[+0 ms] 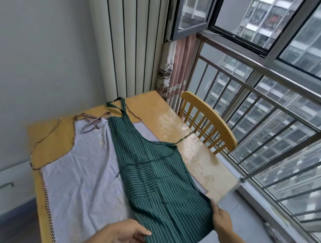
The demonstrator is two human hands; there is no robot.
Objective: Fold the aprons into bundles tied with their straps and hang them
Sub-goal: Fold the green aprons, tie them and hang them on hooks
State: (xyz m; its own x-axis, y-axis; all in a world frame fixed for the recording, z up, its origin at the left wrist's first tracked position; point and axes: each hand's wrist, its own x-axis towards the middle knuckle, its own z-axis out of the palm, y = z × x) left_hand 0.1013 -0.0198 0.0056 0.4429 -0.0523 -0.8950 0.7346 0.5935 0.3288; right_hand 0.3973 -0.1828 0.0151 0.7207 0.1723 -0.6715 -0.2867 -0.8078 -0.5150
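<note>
Lengthwise fold step: dark green white-striped cotton apron (153,169) lies on the pale checked apron (79,172). Left hand (126,234) and right hand (221,220) pinch its hem. Next: crease flat, gather straps.

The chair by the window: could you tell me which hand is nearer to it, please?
Right. The right hand grips the green apron's edge below the chair; the left hand sits farther left, at the hem.
</note>
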